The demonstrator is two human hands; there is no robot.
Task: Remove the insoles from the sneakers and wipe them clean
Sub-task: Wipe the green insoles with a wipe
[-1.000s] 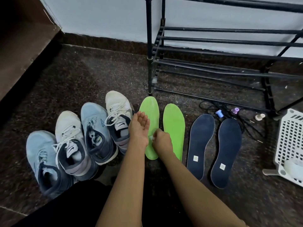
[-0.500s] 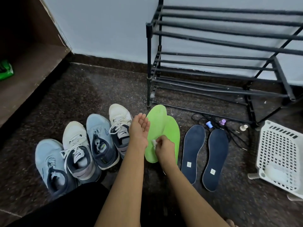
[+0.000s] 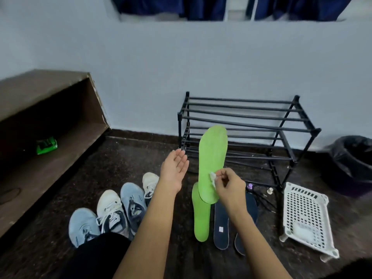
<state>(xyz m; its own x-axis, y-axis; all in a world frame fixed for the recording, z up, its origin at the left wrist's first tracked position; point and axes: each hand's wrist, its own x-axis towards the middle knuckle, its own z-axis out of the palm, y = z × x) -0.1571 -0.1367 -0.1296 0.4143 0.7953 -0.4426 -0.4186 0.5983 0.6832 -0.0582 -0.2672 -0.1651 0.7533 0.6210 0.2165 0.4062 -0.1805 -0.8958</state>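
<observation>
Right grip (image 3: 229,188) pinches wipe (image 3: 213,177) against upright green insole (image 3: 212,154).

The bright green foam insole (image 3: 212,164) has come up off the dark speckled floor (image 3: 120,168) and now stands tall in the air. The right hand (image 3: 229,188) holds it up, and we think the small white wipe (image 3: 213,177) is pinched against it. The left hand (image 3: 175,170) has let go and lifted, open, palm up.

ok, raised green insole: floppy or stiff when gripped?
Probably fairly stiff: the raised green insole stands nearly straight above the right hand pinching its edge. Likely light, since one hand holds it up. Looks thin, so it may flex under pushing.
</observation>
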